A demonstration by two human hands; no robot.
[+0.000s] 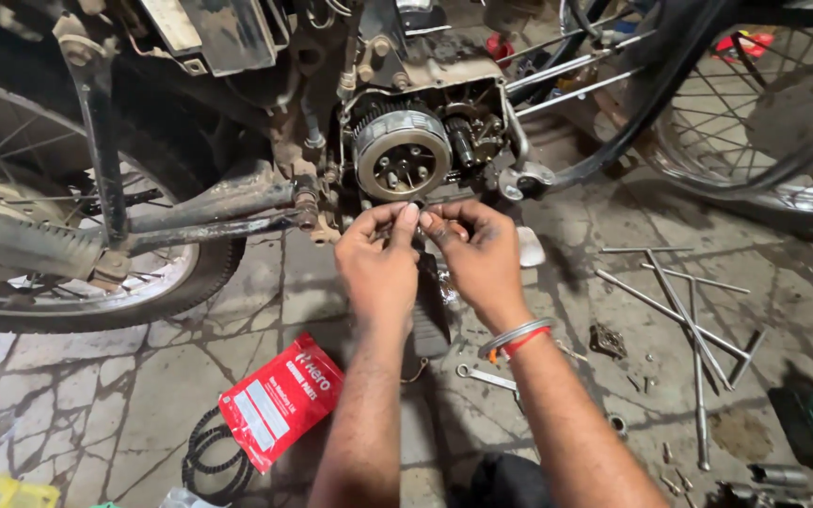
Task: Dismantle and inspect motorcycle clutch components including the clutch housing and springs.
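Both hands meet under exposed clutch assembly (402,155) of motorcycle engine. Left hand (380,263) and right hand (480,254) pinch fingertips together on something too small to identify. Red packet (279,400) on floor behind.

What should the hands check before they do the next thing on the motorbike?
1. Both hands together on the work: ok. Left hand and right hand meet fingertip to fingertip just below the clutch.
2. What the fingers pinch: cannot tell; it is too small and hidden.
3. Clutch uncovered and in view: ok; the side cover is off.
4. Tools close by: ok. A spanner lies by the right forearm and long T-handle wrenches lie to the right.
5. Red parts packet out of the way: ok, on the floor beside the left forearm.
6. Loose bolts safe: not ok, scattered on the floor.
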